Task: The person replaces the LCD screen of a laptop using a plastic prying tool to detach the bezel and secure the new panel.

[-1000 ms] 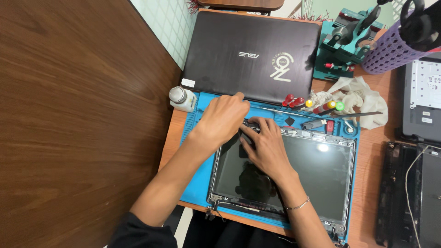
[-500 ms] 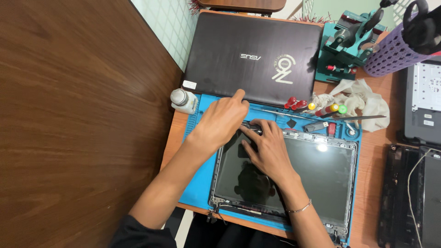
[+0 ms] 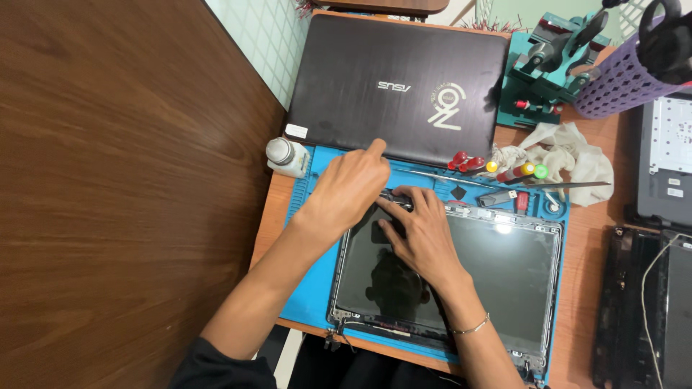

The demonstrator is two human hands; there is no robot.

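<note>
One bare laptop screen panel (image 3: 461,277) is laid flat on one blue repair mat (image 3: 310,288), which is spread over the wooden worktop (image 3: 268,216). Two hands are seen at the panel's upper left corner. The left hand (image 3: 353,189) is arched over that corner, wrist raised, the index finger stretched out towards the far edge of the mat and the other fingers curled down; what lies under the curled fingers is hidden, so it cannot be told whether anything is pinched in this grip. The right hand (image 3: 422,234) is laid palm down on the glass just right of the left hand, fingers spread narrowly and pressed at the panel's top edge, nothing being clasped in it. One thin bracelet (image 3: 470,328) is worn at the right wrist.

Beyond the panel, one closed dark laptop (image 3: 400,86) is set. One small white bottle (image 3: 285,156) stands just left of the panel's upper corner, at the mat's edge. Beyond the panel's top edge, several screwdrivers are laid: two red-capped handles (image 3: 465,160) and three more with yellow, orange and green caps (image 3: 519,171). One white cloth (image 3: 569,155) is crumpled behind them. One teal jig (image 3: 551,68) and one purple mesh holder (image 3: 620,79) are placed further back, to the right of the closed laptop. Two dark laptop parts (image 3: 649,302) are seen to the right of the panel.
</note>
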